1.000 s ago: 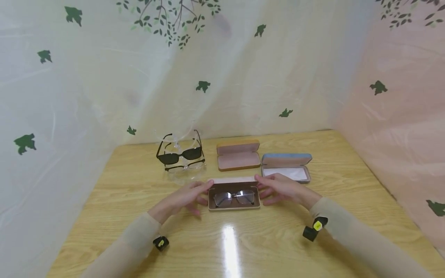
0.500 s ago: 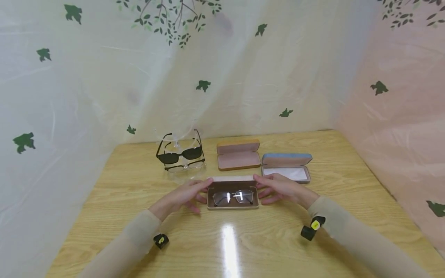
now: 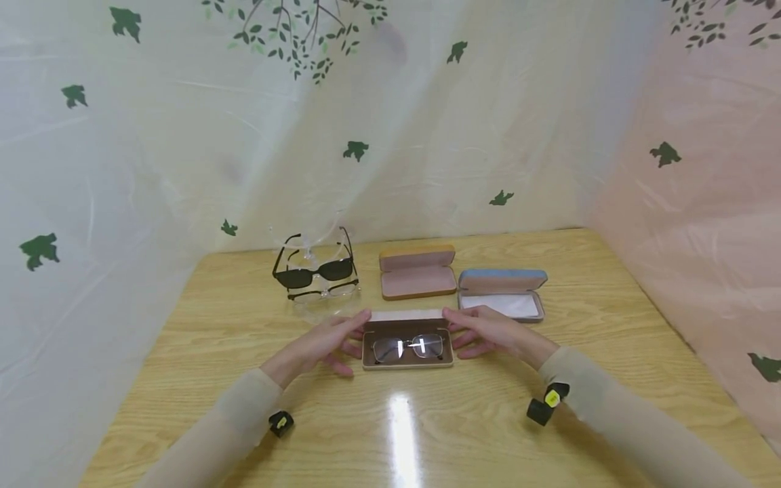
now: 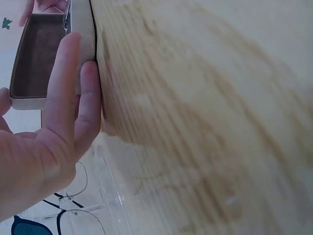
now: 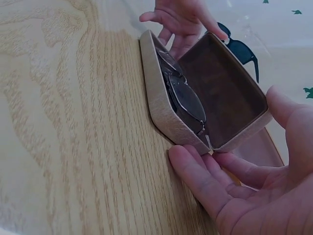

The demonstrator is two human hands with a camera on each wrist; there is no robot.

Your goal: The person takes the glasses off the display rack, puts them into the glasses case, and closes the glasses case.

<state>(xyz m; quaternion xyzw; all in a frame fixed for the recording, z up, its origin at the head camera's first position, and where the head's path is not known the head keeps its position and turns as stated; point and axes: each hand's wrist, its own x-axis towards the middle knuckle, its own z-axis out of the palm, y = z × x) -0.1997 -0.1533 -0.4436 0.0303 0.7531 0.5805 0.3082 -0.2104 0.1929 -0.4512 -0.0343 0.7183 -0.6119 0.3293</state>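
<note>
An open glasses case (image 3: 407,367), cream outside and brown inside, sits on the table in front of me. Thin-framed glasses (image 3: 408,348) with clear lenses lie folded in its base. My left hand (image 3: 323,343) holds the case's left end, thumb at the lid's corner and fingers along the side. At the opposite end, my right hand (image 3: 494,331) grips it, thumb on the lid's edge. The right wrist view shows the right fingers (image 5: 205,178) at the base near the hinge and the lid (image 5: 222,93) standing raised.
Behind stand an open orange case (image 3: 419,281) and an open blue case (image 3: 502,279) with a white cloth (image 3: 500,304) inside. Black sunglasses (image 3: 314,274) and half-rimmed glasses (image 3: 323,293) sit on a clear stand (image 3: 308,254) at the back left. A leaf-patterned curtain (image 3: 415,196) borders the wooden table (image 3: 342,427).
The case and both hands have shifted very slightly to the left. The grip and the lid's angle look nearly the same.
</note>
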